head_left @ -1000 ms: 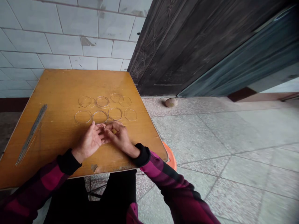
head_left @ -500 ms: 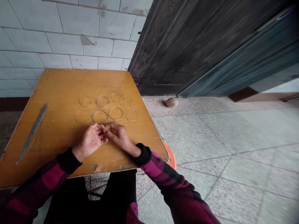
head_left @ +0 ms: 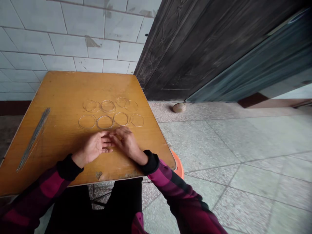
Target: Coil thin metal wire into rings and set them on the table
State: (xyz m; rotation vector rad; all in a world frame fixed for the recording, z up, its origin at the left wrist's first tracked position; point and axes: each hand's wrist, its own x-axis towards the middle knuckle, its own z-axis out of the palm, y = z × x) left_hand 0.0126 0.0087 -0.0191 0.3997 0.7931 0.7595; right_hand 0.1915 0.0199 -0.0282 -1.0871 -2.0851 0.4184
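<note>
In the head view my left hand point(head_left: 94, 146) is palm up near the front of the table, its fingers partly stretched. A thin wire point(head_left: 97, 143) curves across that palm and runs toward the fingertips. My right hand point(head_left: 126, 141) meets the left fingertips with its thumb and fingers pinched together on the wire; the exact grip is partly hidden. Just beyond my hands lie several wire rings in two rows, among them a thicker ring point(head_left: 105, 122), a ring point(head_left: 87, 122) to its left and a small thin ring point(head_left: 136, 120) at the right.
A bundle of straight wires point(head_left: 34, 138) lies on the left of the wooden table point(head_left: 65, 87). An orange stool point(head_left: 179, 164) shows beneath the right edge. A tiled wall point(head_left: 83, 19) and dark door point(head_left: 170, 65) stand behind, with a round stone point(head_left: 179, 107) on the floor.
My left hand has turned and its fingers have straightened, so the wire across its palm now shows. My right hand has shifted slightly, with its fingers still bent at the left fingertips.
</note>
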